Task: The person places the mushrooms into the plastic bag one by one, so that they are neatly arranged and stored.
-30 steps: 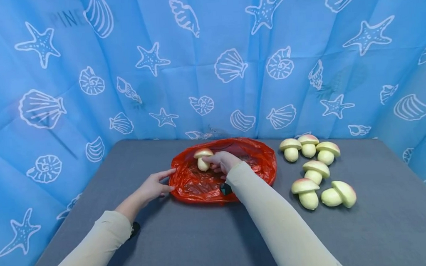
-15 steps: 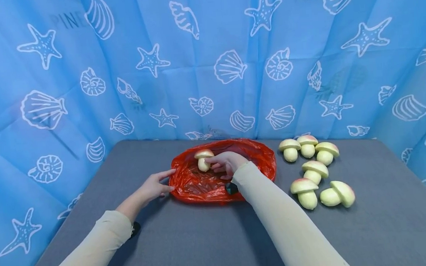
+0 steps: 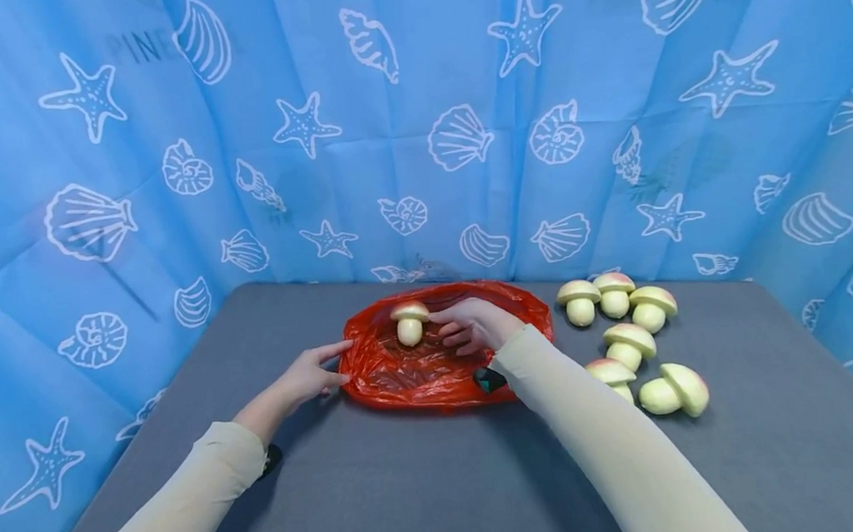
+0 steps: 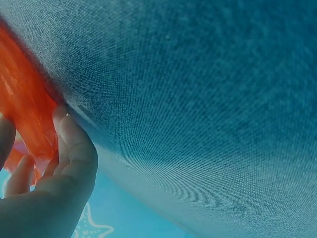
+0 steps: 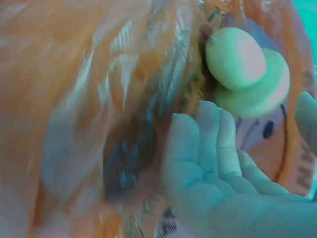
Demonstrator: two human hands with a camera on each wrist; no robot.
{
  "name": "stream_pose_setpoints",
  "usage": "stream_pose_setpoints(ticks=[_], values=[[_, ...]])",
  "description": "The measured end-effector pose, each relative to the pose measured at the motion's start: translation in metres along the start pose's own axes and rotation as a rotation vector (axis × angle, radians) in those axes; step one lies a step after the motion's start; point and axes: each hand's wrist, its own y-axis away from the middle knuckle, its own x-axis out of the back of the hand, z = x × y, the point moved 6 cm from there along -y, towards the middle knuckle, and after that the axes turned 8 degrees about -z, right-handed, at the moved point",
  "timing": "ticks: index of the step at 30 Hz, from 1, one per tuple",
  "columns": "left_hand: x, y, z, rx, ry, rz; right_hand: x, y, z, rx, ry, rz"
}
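Only the right-wrist view shows lettering (image 5: 304, 181) (dark) on the red bag (image 3: 406, 389).

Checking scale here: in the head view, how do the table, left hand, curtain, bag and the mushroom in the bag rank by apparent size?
1. Curtain
2. Table
3. Bag
4. Left hand
5. Mushroom in the bag

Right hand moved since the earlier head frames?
Yes. In the head view, the right hand has moved rightward relative to the red bag, away from the mushroom inside it.
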Motion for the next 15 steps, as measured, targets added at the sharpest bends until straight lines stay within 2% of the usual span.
stream_pose_setpoints(ticks=[7,15], values=[[0.000,0.001,-0.001,-0.005,-0.006,-0.009,0.019,0.028,-0.006,0.050,0.093,0.003],[0.000,0.002,0.000,-0.005,-0.012,-0.016,0.034,0.055,-0.012,0.116,0.103,-0.034]])
